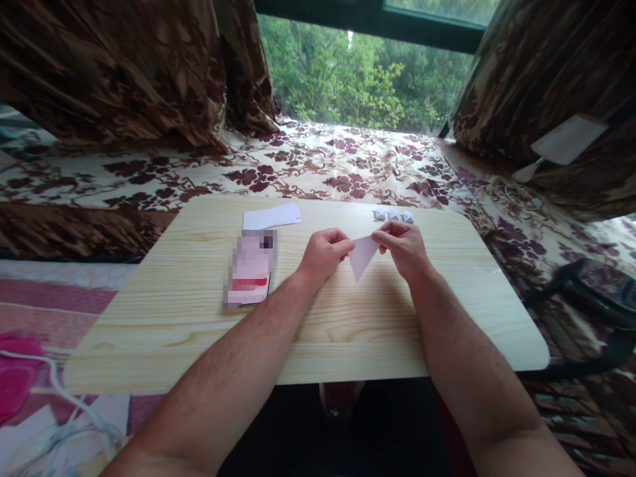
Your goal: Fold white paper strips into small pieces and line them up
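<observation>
A white sheet of paper folded to a triangle is held up over the table, its point facing down toward me. My left hand pinches its left upper corner between thumb and fingers. At the opposite upper corner, my right hand grips the paper the same way. Just beyond my right hand sit three small folded paper pieces in a row. A stack of white paper strips lies at the table's far left side, beyond a phone that is partly pixelated.
The light wooden table has rounded corners. A floral-covered ledge runs behind it below the window. A white lamp stands at the right, above a dark chair. White cables lie at the lower left.
</observation>
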